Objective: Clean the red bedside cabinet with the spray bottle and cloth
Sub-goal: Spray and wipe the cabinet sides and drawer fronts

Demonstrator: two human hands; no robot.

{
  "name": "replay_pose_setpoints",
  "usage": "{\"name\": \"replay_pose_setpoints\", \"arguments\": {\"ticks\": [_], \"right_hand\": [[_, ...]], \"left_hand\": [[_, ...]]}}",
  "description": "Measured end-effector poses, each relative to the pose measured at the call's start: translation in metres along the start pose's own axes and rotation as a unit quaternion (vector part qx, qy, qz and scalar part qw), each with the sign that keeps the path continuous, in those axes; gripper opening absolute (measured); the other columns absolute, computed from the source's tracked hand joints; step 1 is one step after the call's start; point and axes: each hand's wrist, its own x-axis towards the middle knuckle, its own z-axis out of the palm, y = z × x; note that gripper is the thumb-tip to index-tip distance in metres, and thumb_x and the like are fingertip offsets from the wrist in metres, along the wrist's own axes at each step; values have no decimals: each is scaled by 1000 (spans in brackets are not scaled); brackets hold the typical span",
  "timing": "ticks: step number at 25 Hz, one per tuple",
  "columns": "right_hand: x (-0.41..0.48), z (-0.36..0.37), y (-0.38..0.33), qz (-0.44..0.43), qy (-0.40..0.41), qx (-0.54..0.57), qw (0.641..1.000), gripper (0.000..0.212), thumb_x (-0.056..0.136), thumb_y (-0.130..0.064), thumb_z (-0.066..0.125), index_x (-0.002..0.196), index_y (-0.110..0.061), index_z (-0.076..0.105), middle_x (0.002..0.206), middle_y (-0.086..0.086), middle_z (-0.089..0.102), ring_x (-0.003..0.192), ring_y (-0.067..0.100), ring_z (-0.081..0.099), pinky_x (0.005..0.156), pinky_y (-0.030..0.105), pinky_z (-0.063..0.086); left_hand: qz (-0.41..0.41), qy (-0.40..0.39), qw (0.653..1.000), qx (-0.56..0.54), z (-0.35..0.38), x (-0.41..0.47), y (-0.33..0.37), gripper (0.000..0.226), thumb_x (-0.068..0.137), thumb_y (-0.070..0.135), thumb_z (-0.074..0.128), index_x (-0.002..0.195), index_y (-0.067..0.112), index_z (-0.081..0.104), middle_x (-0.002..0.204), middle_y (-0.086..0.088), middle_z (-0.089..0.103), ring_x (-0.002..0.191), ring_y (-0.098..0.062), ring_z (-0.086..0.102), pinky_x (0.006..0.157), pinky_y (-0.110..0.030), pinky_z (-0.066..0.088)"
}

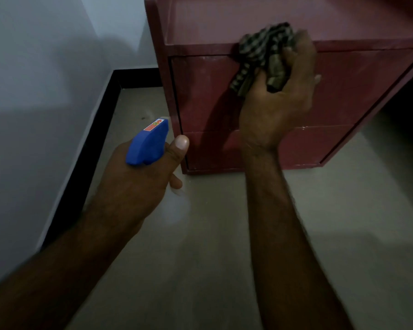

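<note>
Clutching cloth [263, 52] against red cabinet [205, 96], right fingers [303, 51] curled; left fingers [175, 183] seemingly curled round spray bottle [147, 145].

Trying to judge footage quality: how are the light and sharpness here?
Head view: dim, bluish light; the right hand and cloth are motion-blurred against the cabinet; the left hand and bottle look sharper; a shadow falls on the cabinet front left of the right hand.

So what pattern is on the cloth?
The cloth is checked, dark and pale squares; the head view shows it.
</note>
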Motion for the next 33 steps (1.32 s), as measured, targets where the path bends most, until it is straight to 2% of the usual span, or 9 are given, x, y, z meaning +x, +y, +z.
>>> {"name": "replay_pose_setpoints", "arguments": {"ticks": [2, 5, 9, 10, 14, 18, 25, 30, 33], "right_hand": [[-17, 11, -10, -25, 20, -27, 999, 58, 74, 6, 76, 130, -5, 70, 108, 0, 76, 96, 22, 67, 101, 37, 52], [-48, 32, -33, -54, -75, -11, 996, 56, 75, 4, 75, 129, -10, 73, 103, -2, 75, 93, 25, 63, 85, 54, 55], [-64, 49, -32, -102, -140, -15, 985, 61, 73, 6, 80, 130, -14, 73, 100, -6, 73, 94, 17, 56, 77, 17, 39], [-67, 50, -32, -127, -150, -9, 981, 61, 72, 9, 80, 129, -12, 73, 102, -5, 73, 94, 18, 56, 75, 16, 39], [-69, 52, -13, -189, -201, 43, 960, 66, 67, 17, 77, 125, -12, 71, 105, 0, 69, 99, 26, 57, 80, 45, 53], [-97, 40, 28, -224, -291, -49, 929, 57, 70, 6, 80, 121, -18, 74, 99, -5, 73, 105, 22, 55, 85, 31, 27], [-132, 23, 70, -214, -340, -72, 913, 41, 78, 2, 83, 114, -17, 78, 101, -6, 75, 100, 24, 57, 84, 43, 45], [-158, 12, 114, -240, -383, -71, 889, 35, 78, 8, 79, 105, -15, 78, 98, 0, 75, 93, 27, 57, 75, 42, 48], [-170, 6, 136, -266, -427, -87, 860, 38, 79, 6, 72, 111, -14, 79, 102, 2, 77, 94, 30, 60, 76, 40, 46]], "left_hand": [[-1, 4, 1000, 8, -3, 3, -4, 30, 69, 67, 52, 83, 41, 47, 68, -4, 70, 56, -3, 63, 63, -28, 44], [-12, 9, 1000, 9, -5, 1, -1, 28, 71, 64, 52, 83, 39, 47, 73, -7, 70, 65, -8, 67, 65, -28, 45], [-22, 17, 1000, 6, -10, 1, -6, 28, 73, 62, 55, 85, 37, 50, 76, -9, 72, 75, -26, 71, 75, -39, 55], [-24, 20, 1000, 5, -11, 1, -5, 27, 73, 62, 55, 85, 38, 50, 76, -9, 71, 75, -25, 71, 74, -37, 54], [-28, 21, 999, 3, -16, 1, -10, 28, 71, 63, 53, 86, 40, 50, 73, -8, 71, 68, -17, 69, 68, -30, 50], [-19, 37, 999, 3, -20, 1, -13, 23, 73, 63, 57, 85, 45, 49, 73, -5, 71, 69, -18, 71, 71, -32, 52], [-21, 21, 999, 38, -15, -3, -12, 25, 80, 59, 54, 88, 35, 53, 76, -7, 71, 65, -13, 68, 62, -24, 44], [-23, 16, 999, 29, -7, -2, -21, 18, 86, 54, 57, 85, 38, 48, 79, -4, 68, 78, -26, 72, 78, -40, 56], [-37, 21, 999, 26, -4, 2, -24, 20, 84, 56, 57, 86, 38, 48, 79, -2, 67, 75, -21, 71, 76, -34, 55]]}}
